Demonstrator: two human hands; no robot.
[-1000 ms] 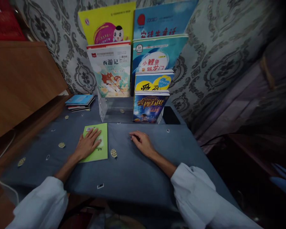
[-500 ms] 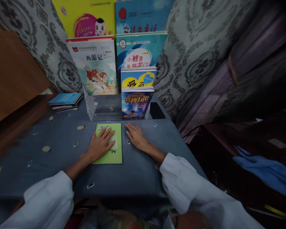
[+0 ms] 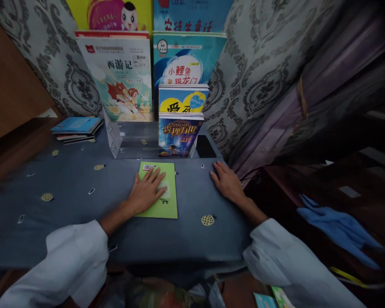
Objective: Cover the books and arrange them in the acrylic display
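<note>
The green book (image 3: 170,188) lies flat on the bench (image 3: 167,244), in front of me, with a barcode (image 3: 147,167) near its far left corner. My left hand (image 3: 147,191) rests palm down on its cover, open, with the fingers spread, pressing on it without gripping. My right hand (image 3: 227,182) lies on the bench well to the right of the book, close to the bench's right edge, open and loosely bent, with nothing visible in it. Both my arms are in pale sleeves (image 3: 78,254).

Just beyond the book stands a clear rack (image 3: 114,139) holding books in 2 columns. In the right column, a dark blue book (image 3: 179,139) is at the front, then a yellow-and-blue book (image 3: 182,99), a teal book (image 3: 186,57) and a blue book (image 3: 191,15) rising behind. In the left column, a pale book (image 3: 122,81) with a winged figure leans before a taller yellow book (image 3: 144,17).

A black flat object (image 3: 205,146) lies just right of the rack, and a small stack of books (image 3: 78,125) sits to its left. Behind is a patterned curtain (image 3: 263,55); at my far right, a blue cloth (image 3: 340,226) lies beyond the bench.
</note>
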